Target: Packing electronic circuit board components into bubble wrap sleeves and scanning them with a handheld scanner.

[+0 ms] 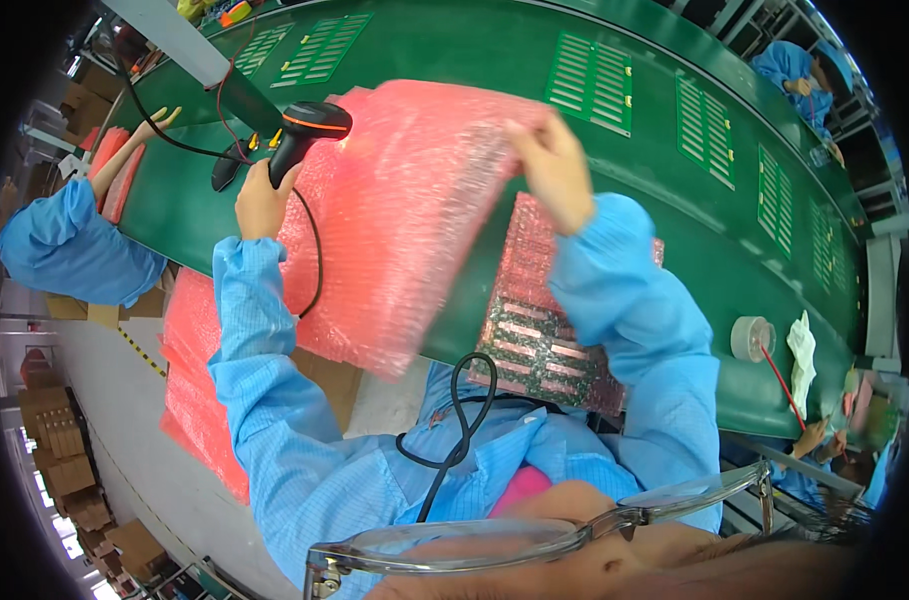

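My left hand [264, 203] is wrapped round the handle of a black-and-orange barcode scanner [319, 119], held over the left side of a pink bubble-wrap stack. With my right hand [554, 172] I pinch the far right corner of the top pink bubble-wrap sheet [404, 190]; its right edge is lifted and blurred. Whether it is a bag or a flat sheet I cannot tell. Below my right hand, close to my body, a slotted panel [539, 345] lies inside pink bubble wrap, partly hidden by my right sleeve.
More pink bubble wrap [199, 385] hangs at the table's left edge. Several green slotted panels [591, 82] lie along the green work surface [444, 45]. A scanner cable [319, 260] loops beside the stack. A round tub [751, 338] and white cloth [801, 350] sit right. Co-workers [74, 245] work nearby.
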`<state>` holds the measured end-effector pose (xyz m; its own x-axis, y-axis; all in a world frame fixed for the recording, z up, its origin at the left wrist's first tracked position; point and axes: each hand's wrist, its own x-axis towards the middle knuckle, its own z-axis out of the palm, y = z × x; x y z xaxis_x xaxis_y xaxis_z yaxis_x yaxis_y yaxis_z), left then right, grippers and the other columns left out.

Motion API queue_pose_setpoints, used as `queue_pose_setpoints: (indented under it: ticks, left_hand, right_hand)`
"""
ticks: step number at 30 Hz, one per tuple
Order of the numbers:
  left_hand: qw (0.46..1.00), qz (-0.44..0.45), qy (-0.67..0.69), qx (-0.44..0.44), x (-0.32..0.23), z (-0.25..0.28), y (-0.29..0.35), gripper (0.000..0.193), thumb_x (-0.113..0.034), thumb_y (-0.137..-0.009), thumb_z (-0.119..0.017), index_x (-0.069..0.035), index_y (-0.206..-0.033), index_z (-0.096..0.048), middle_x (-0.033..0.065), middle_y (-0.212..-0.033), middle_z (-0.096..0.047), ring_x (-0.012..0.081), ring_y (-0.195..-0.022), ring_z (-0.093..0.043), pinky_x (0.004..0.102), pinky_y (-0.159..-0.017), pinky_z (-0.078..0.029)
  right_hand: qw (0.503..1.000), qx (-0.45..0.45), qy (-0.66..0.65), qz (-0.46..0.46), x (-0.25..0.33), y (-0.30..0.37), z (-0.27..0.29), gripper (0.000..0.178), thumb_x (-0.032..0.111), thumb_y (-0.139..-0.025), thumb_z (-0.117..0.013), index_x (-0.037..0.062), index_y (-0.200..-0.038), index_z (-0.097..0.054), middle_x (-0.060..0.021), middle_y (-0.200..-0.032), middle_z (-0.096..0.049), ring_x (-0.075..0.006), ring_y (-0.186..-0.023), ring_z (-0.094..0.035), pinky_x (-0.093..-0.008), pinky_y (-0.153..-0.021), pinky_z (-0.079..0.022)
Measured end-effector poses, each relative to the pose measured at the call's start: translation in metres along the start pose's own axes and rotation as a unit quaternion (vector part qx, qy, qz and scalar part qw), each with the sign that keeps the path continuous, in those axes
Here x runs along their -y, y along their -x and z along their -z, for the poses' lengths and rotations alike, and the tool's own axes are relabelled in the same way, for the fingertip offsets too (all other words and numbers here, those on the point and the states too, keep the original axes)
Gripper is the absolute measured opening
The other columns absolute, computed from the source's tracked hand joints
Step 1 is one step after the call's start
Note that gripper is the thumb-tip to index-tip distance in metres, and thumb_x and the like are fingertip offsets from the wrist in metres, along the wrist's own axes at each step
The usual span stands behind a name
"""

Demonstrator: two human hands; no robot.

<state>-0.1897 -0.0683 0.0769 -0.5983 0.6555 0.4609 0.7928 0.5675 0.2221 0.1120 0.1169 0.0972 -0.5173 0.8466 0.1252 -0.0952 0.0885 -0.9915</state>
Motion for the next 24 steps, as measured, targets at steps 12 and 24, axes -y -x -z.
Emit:
queue_pose_setpoints:
  ticks: [12,24]
  left_hand:
    - [0.978,-0.187,-0.098,-0.004,-0.088,0.005,0.031,0.054,-0.036,-0.075,-0.064,0.0,-0.112,-0.049,0.017,-0.116,-0.048,0.0349,-0.108,-0.045,0.045,-0.087,-0.039]
    - [0.88,-0.424,0.099,0.191,-0.26,-0.048,0.193,0.044,-0.021,-0.075,-0.051,0.001,-0.114,-0.049,0.019,-0.115,-0.047,0.0447,-0.108,-0.044,0.0541,-0.086,-0.04]
  right_hand:
    - [0.777,0.252,0.436,-0.379,0.028,0.047,0.18,0.031,0.029,-0.084,-0.057,-0.0001,-0.073,-0.056,-0.0076,-0.06,-0.057,-0.015,-0.05,-0.056,-0.0284,-0.047,-0.045]
    - [0.65,-0.174,0.715,-0.188,-0.141,-0.222,0.16,0.072,0.067,-0.071,-0.053,0.0054,-0.107,-0.062,-0.0172,-0.107,-0.06,-0.0313,-0.097,-0.058,-0.041,-0.075,-0.047]
